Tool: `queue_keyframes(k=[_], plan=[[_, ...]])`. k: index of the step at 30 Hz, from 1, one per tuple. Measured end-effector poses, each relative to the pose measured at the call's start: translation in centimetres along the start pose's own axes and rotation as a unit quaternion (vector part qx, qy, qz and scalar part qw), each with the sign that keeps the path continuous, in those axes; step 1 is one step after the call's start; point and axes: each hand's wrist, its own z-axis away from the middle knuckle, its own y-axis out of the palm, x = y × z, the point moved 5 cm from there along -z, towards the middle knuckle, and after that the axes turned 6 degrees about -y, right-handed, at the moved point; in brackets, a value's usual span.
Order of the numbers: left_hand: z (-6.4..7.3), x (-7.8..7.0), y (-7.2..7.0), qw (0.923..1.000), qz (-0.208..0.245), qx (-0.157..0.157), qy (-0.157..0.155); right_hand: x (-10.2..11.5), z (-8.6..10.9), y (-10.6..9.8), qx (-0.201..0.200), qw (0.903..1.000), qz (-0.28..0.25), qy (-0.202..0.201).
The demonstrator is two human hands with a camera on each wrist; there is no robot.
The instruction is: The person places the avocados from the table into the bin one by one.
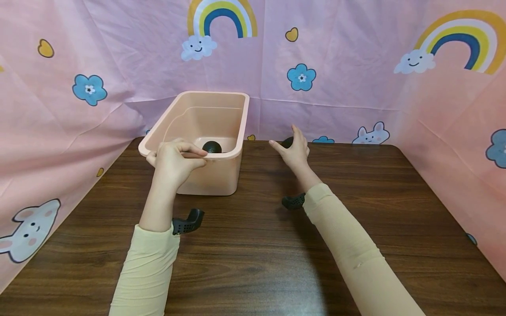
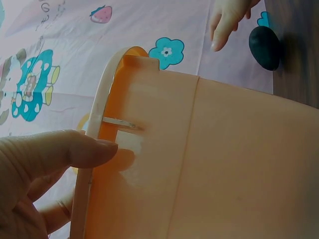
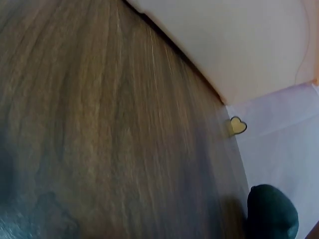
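Observation:
A peach plastic bin (image 1: 211,177) stands at the left of the table. My left hand (image 1: 178,160) grips its near rim, thumb (image 2: 92,152) on the outer side and the other fingers over the edge. Inside the bin lies a round black object (image 1: 212,147), its lower part hidden by the near wall. My right hand (image 1: 293,149) is near the table's back edge, thumb and fingers spread. Beneath it is a smooth black egg-shaped object (image 2: 264,48), partly covered by the hand in the head view. In the left wrist view a gap shows between that object and the fingers.
The dark wood table (image 1: 253,254) runs back to a pink patterned cloth (image 1: 336,87), which also hangs at both sides. A black wrist mount (image 1: 189,221) sticks out from the left sleeve, and another wrist mount (image 1: 293,202) from the right one.

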Motion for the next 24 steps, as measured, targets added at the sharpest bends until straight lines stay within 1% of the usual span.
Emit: queue_keyframes(k=[6,13,19,24], plan=[[0.0,0.0,0.0,1.0000,-0.004,-0.002,0.002,-1.2,-0.1,-0.2,-0.015,0.9997,0.002,0.017],[0.0,0.0,0.0,1.0000,-0.004,-0.001,0.001,-2.6,-0.1,0.1,-0.031,0.9991,0.005,0.028],[0.0,0.1,0.0,1.0000,-0.001,0.000,0.000,-3.7,0.1,0.0,-0.043,0.9974,-0.014,0.056],[-0.1,0.1,0.0,1.0000,-0.004,0.000,0.001,-4.7,0.4,0.0,-0.053,0.9959,-0.033,0.066]])
